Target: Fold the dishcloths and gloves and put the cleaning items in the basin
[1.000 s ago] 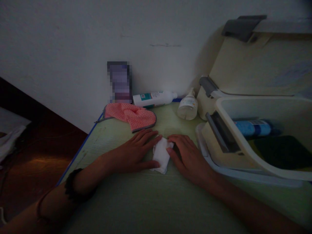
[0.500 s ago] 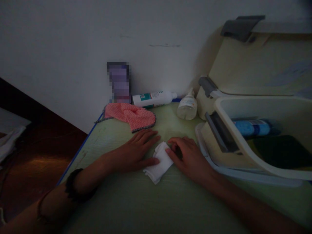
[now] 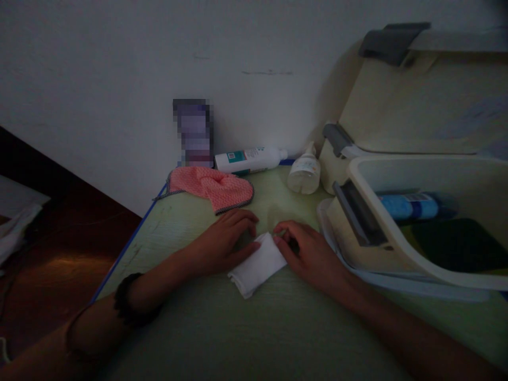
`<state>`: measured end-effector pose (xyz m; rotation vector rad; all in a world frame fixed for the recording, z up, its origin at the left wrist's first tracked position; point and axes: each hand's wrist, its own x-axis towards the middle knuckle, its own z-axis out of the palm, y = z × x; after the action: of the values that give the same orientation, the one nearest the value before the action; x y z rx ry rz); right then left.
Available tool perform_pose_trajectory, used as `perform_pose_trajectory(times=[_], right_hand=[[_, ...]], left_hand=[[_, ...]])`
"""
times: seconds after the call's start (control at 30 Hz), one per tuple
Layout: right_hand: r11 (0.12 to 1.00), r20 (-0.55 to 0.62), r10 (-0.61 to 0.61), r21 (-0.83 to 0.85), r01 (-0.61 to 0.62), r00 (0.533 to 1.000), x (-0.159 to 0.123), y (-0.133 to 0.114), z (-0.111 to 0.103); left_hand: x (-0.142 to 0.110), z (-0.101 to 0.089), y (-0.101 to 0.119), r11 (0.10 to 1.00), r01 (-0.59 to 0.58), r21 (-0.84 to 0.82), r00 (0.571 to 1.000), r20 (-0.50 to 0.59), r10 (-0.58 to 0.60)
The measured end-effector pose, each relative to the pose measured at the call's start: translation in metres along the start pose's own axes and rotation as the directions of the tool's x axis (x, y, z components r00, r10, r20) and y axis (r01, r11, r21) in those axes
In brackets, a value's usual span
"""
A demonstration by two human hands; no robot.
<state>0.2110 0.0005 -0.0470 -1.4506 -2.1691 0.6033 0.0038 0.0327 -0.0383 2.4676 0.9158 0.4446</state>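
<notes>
A small folded white cloth [image 3: 257, 265] lies on the pale green table [image 3: 238, 328] in dim light. My left hand [image 3: 220, 243] rests beside it, fingers curled, with the thumb pressing on the cloth's upper left edge. My right hand [image 3: 307, 251] is at the cloth's upper right corner, where its fingertips pinch the fabric. Both forearms reach in from the bottom of the view.
A pink cloth [image 3: 210, 186] lies at the back of the table. Against the wall [image 3: 119, 79] lie a white tube [image 3: 250, 160] and a clear pump bottle [image 3: 305, 172]. An open cream storage box [image 3: 416, 211] with a blue bottle [image 3: 408, 206] inside stands right. The table's left edge drops to dark floor.
The white cloth has turned and spread out flatter, slanting down to the left. My right fingertips shifted to its upper corner and my left fingers curled in.
</notes>
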Motion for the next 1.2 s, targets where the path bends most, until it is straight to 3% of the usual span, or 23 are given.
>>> perform_pose_trajectory(times=[0.43, 1.2], right_hand=[[0.999, 0.000, -0.035, -0.038, 0.035, 0.999, -0.0004, 0.0005, 0.0006], [0.991, 0.098, -0.128, -0.032, 0.131, 0.987, -0.0031, -0.0009, -0.0020]], left_hand=[[-0.0006, -0.0006, 0.0001, 0.999, -0.047, -0.015, 0.999, 0.016, 0.047], [0.0008, 0.0012, -0.0033, 0.995, -0.005, -0.103, 1.000, 0.004, 0.006]])
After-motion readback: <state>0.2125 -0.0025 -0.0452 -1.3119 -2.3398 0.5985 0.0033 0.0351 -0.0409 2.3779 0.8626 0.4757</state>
